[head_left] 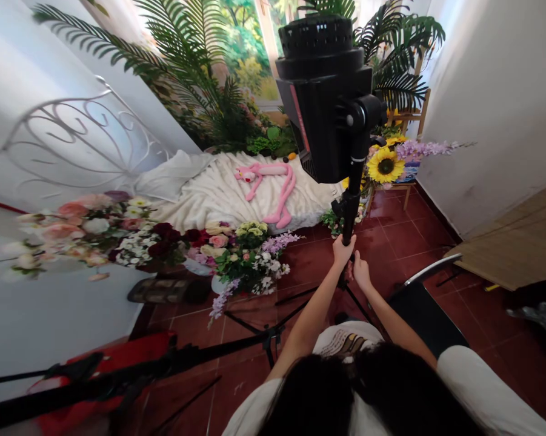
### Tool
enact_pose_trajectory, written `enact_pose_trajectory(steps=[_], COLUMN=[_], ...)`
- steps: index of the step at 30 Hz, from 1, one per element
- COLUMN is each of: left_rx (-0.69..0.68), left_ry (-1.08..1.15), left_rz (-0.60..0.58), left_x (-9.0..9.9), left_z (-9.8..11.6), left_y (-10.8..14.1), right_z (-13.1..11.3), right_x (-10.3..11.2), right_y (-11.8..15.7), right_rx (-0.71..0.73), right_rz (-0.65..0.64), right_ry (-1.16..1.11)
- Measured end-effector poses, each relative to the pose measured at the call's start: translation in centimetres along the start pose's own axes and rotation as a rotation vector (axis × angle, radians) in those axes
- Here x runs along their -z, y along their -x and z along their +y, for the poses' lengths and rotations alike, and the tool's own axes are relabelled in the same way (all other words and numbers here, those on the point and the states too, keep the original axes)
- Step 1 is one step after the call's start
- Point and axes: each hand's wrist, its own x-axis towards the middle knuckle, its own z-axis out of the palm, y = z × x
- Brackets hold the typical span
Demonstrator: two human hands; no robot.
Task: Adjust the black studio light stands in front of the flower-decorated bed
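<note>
My left hand (344, 249) clamps fingers round black pole (349, 223) beneath lamp (322, 115); my right hand (360, 270) sits lower beside pole, can't tell if fingers close

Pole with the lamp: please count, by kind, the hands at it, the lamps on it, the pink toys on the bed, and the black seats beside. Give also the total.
Hands at the pole: 2 (left hand, right hand)
Lamp: 1
Pink toy: 1
Black seat: 1
Total: 5
</note>
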Motion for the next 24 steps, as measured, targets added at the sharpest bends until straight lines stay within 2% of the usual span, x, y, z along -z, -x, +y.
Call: enact_pose_trajectory(steps=[2, 4, 7, 10, 13, 15, 17, 20, 24], left_rx=[-0.013, -0.024, 0.006, 0.122, 0.221, 0.234, 0.229, 0.213, 0.207], left_ry=[0.071, 0.139, 0.190, 0.171, 0.162, 0.140, 0.116, 0.091, -0.033], left_rz=[-0.059, -0.101, -0.038, 0.184, 0.479, 0.668, 0.824, 0.990, 1.165], left_x=[0.7, 2.1, 6.3, 12.8, 20.1, 24.5, 28.0, 31.7, 34.3], left_z=[0.0, -0.6, -3.0, -6.5, -9.3, -10.2, -10.3, -9.5, -7.9], left_y=[0.6, 1.6, 3.4, 5.8, 9.1, 11.8, 14.7, 18.6, 21.9], right_z=[0.6, 1.5, 2.9, 3.7, 3.7, 3.3, 2.9, 1.8, -1.3], right_x=[-0.4, -1.3, -3.6, -6.7, -10.6, -13.7, -17.0, -22.1, -29.3], right_y=[0.3, 0.8, 1.7, 2.4, 2.9, 3.6, 4.8, 7.0, 9.7], right_rx=[0.009, 0.046, 0.081, 0.060, 0.016, -0.012, -0.017, 0.030, 0.187], right_rz=[-0.007, -0.039, -0.192, -0.368, -0.499, -0.612, -0.744, -0.956, -1.214], right_ry=[-0.088, -0.160, -0.178, -0.130, -0.094, -0.080, -0.062, -0.007, 0.146])
